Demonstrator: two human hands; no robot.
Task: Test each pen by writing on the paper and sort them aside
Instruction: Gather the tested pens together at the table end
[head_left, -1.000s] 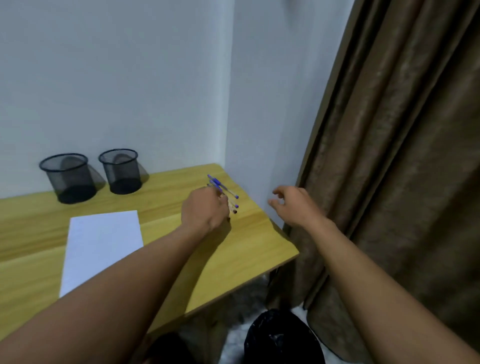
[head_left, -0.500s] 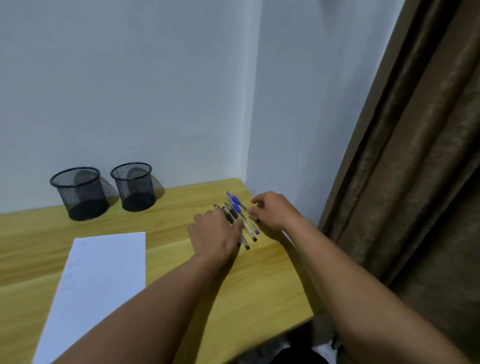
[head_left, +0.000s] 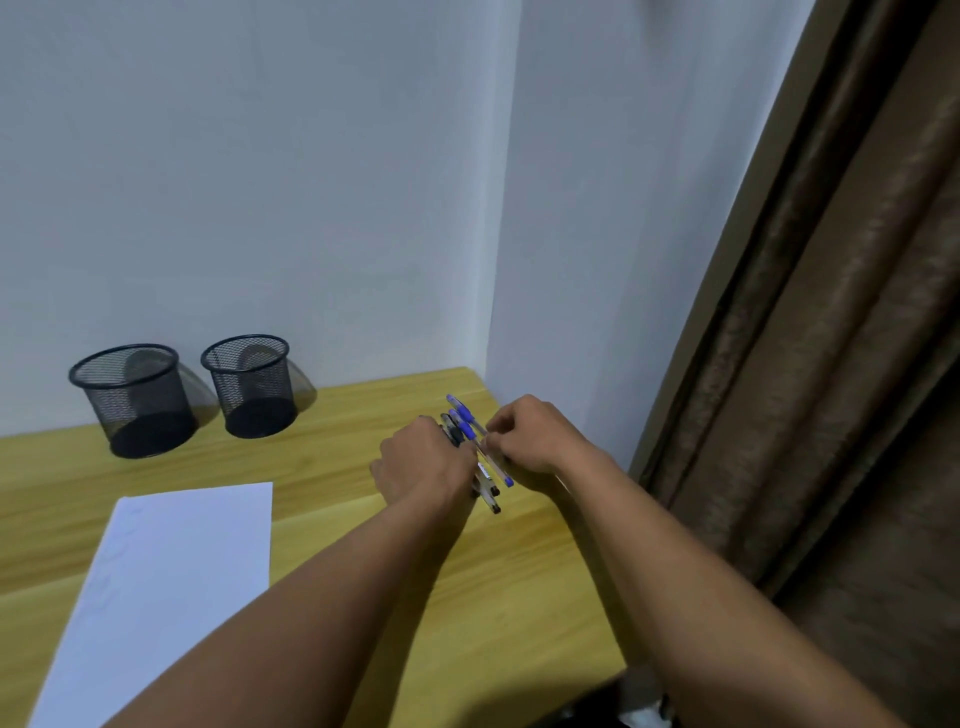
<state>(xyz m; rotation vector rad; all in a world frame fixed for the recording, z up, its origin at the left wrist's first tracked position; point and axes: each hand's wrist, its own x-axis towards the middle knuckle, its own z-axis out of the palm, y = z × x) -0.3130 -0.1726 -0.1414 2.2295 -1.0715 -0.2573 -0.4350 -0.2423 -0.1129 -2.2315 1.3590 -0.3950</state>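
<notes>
Several pens (head_left: 470, 426) with blue and black caps lie bunched near the far right corner of the wooden table (head_left: 332, 467). My left hand (head_left: 423, 460) lies over the left side of the bunch and hides part of it. My right hand (head_left: 532, 434) comes in from the right, fingers curled, pinching a blue-capped pen in the bunch. A white sheet of paper (head_left: 171, 571) lies flat on the table at the left, faint marks along its left edge.
Two black mesh pen cups (head_left: 132, 400) (head_left: 252, 384) stand side by side against the back wall at the left. The white wall corner rises just behind the pens. A brown curtain (head_left: 831, 364) hangs right of the table's edge.
My right hand has come from beyond the table's right edge onto the pens and curled its fingers on one. My left hand stays on the bunch. The view has tilted upward.
</notes>
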